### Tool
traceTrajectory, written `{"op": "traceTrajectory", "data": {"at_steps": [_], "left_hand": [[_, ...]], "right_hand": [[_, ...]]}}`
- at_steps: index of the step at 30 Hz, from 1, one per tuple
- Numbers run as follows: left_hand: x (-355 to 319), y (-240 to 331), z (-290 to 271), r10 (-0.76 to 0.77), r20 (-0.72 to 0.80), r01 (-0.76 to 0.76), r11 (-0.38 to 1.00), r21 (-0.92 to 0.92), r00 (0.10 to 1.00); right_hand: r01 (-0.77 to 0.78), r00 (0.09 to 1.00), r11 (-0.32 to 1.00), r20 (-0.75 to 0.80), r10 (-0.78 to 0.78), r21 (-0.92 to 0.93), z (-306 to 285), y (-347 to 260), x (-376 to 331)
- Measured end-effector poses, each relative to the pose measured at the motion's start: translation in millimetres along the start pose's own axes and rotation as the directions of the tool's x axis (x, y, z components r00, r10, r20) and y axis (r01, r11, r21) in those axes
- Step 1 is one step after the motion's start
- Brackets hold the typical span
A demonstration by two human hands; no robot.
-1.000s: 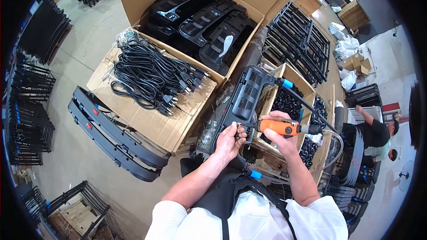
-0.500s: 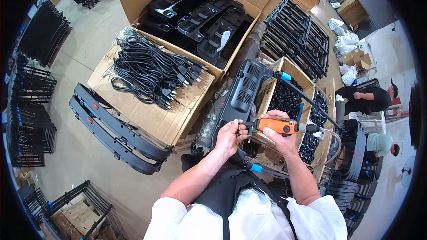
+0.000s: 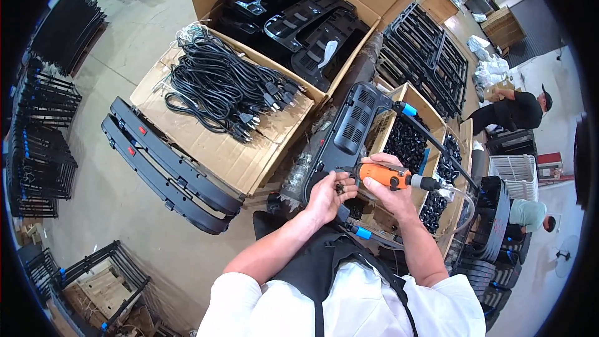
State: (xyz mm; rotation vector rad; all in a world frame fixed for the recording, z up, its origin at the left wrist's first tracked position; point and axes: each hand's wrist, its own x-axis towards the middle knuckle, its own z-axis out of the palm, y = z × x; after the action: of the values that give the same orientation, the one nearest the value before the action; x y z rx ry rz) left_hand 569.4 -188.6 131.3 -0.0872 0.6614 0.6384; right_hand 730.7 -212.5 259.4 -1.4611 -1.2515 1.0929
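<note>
My right hand point(image 3: 391, 188) grips an orange power screwdriver point(image 3: 382, 175), which lies level with its nose to the left and a hose at its rear end. My left hand point(image 3: 329, 198) is cupped palm up beside the driver's nose. Small dark pieces that look like screws point(image 3: 340, 188) lie in its curled fingers. Just beyond both hands is a black plastic panel point(image 3: 350, 122) with vent slots, joined to a black tube frame with blue sleeves point(image 3: 409, 110). My left hand covers the panel's near end, and I cannot make out whether the driver's tip touches it.
A wooden bin point(image 3: 438, 126) of small black parts stands right of the panel. Black power cords point(image 3: 218, 81) lie on a cardboard box point(image 3: 249, 165) at left, with curved black panels point(image 3: 171, 178) along its edge. A large carton point(image 3: 368, 37) holds glossy black panels. Two people point(image 3: 521, 109) are at far right.
My left hand has left its pinch at the driver's nose; its fingers have loosened and show the small pieces. The driver stays in my right hand. The view has shifted slightly.
</note>
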Motion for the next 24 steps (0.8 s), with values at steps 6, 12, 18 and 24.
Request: {"op": "traceTrajectory", "data": {"at_steps": [6,12,18,24], "left_hand": [[-17,-14,-18,-0.060,0.093,0.049,0.992,0.116,0.994],[-18,-10,-37,-0.055,0.165,0.016,0.973,0.229,0.985],[-34,-1,-20,-0.022,0.035,0.016,0.984,0.176,0.999],[-19,-8,-43,0.075,0.103,-0.105,0.941,0.323,0.992]], "right_hand": [[-0.001,1.000,1.000,-0.029,0.000,-0.004,19,16,17],[0.018,1.000,0.999,-0.010,-0.019,-0.035,29,23,27],[0.022,1.000,0.998,0.009,-0.022,-0.062,39,20,32],[0.118,0.992,0.956,0.074,-0.102,-0.268,48,18,39]]}}
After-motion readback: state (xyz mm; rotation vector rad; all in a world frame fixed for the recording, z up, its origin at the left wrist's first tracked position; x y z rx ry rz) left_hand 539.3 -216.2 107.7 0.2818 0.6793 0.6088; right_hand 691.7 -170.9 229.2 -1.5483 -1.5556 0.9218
